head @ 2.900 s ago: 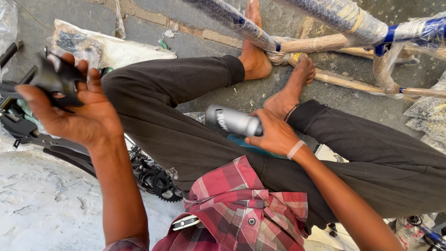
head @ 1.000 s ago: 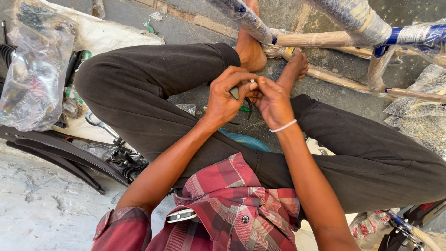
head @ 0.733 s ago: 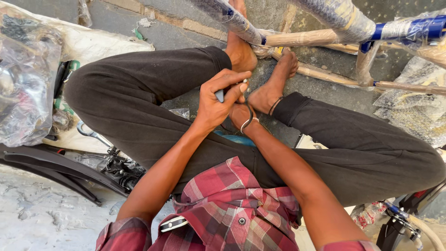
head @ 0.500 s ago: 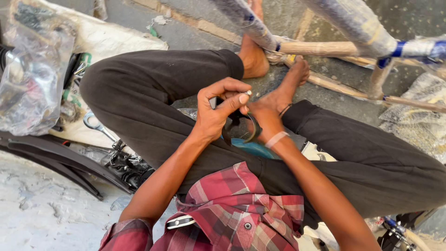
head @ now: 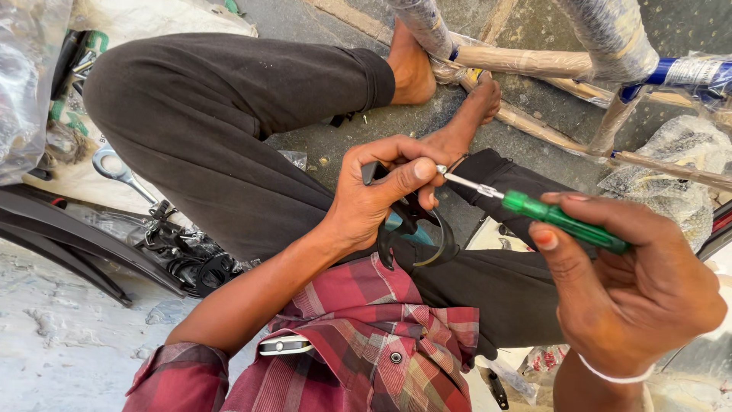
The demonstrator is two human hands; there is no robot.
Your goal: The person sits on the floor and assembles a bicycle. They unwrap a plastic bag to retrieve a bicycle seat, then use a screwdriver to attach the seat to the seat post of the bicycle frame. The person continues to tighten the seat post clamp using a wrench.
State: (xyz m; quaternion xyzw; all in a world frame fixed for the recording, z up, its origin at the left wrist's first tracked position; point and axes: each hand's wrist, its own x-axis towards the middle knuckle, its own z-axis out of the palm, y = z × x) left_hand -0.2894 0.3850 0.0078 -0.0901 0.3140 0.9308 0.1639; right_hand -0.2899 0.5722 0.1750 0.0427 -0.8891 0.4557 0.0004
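Right hand (head: pixel 637 286) has pulled away from the left since half a second ago, now closed round a green-handled steel screwdriver (head: pixel 560 219); left hand (head: pixel 381 194) clamped on a black curved metal clamp part (head: pixel 415 229) over the lap; tip meets it near the thumb; a slip off the screw could jab that thumb.

Floor (head: pixel 320 23): rough grey concrete, gritty, with small scraps scattered between the seated person's legs. Lower left, a pale, chalky patch (head: pixel 46 336). On the floor at left: a white sack sheet (head: pixel 152 15), with a steel spanner (head: pixel 114 168) lying on it; a black curved mudguard (head: pixel 61 236); a greasy black chain-and-sprocket cluster (head: pixel 183 252). Top right: paper-wrapped frame tubes (head: pixel 526 61) resting on the ground; crumpled clear plastic wrap (head: pixel 671 168) beside them.
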